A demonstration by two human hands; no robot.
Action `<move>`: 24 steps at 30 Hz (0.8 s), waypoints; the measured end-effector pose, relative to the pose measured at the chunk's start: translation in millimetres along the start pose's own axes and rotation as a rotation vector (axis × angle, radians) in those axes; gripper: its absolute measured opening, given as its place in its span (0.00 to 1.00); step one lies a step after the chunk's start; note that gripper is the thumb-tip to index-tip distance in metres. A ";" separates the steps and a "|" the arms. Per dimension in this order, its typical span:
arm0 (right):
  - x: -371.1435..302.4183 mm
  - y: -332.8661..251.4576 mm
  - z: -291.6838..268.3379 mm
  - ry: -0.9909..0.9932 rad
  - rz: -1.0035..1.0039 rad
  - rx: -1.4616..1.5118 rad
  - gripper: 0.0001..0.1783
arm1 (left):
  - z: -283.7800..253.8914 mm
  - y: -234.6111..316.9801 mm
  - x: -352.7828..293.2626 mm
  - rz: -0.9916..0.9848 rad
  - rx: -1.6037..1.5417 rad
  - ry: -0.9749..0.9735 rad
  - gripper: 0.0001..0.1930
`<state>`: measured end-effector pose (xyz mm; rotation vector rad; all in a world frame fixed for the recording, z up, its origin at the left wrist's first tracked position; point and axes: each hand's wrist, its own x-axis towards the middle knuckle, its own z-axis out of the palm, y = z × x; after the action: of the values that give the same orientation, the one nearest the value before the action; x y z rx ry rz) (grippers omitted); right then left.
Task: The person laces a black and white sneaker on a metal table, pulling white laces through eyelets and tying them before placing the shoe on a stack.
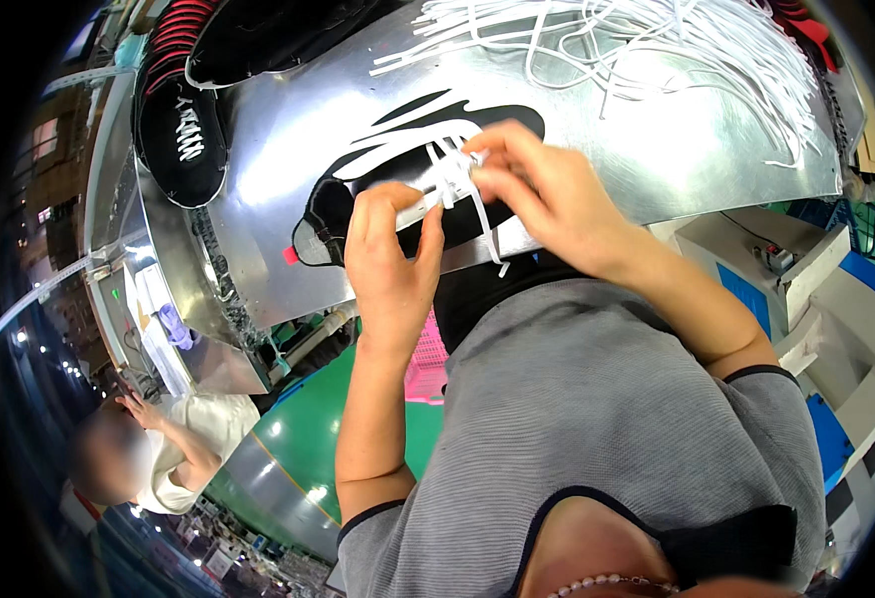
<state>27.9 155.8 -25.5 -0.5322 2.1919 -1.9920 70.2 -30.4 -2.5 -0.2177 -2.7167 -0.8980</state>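
Observation:
A black shoe upper (330, 209) with white stripes lies on the metal tabletop in front of me, its heel end with a small red tab toward the left. A white shoelace (486, 221) runs through the eyelet area, and one loose end hangs over the near side. My left hand (389, 244) pinches the white eyelet edge of the upper between thumb and fingers. Close by on the right, my right hand (549, 189) has its fingertips closed on the shoelace, slightly blurred. The exact spot where the fingertips meet the lace is partly hidden.
A heap of white shoelaces (637, 50) covers the far right of the metal table (268, 159). Laced black uppers (183, 140) lie at the far left. A pink basket (425, 364) stands below the near edge. Another person (193, 439) is at lower left.

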 end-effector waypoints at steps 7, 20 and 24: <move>-21.7 -0.5 4.3 -0.155 0.093 -0.147 0.09 | -5.3 -2.0 2.0 -0.067 0.058 -0.067 0.10; -14.1 -5.9 19.9 -0.169 0.204 -0.462 0.13 | 4.4 -2.2 -4.5 -0.204 -0.242 -0.123 0.07; -4.8 7.8 38.4 -0.140 0.174 -0.483 0.14 | 6.6 -6.7 -7.8 -0.168 -0.134 -0.050 0.04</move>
<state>43.7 121.9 -38.3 -0.4922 2.5277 -1.2970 74.7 -32.2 -13.7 -0.0379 -2.7550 -1.1374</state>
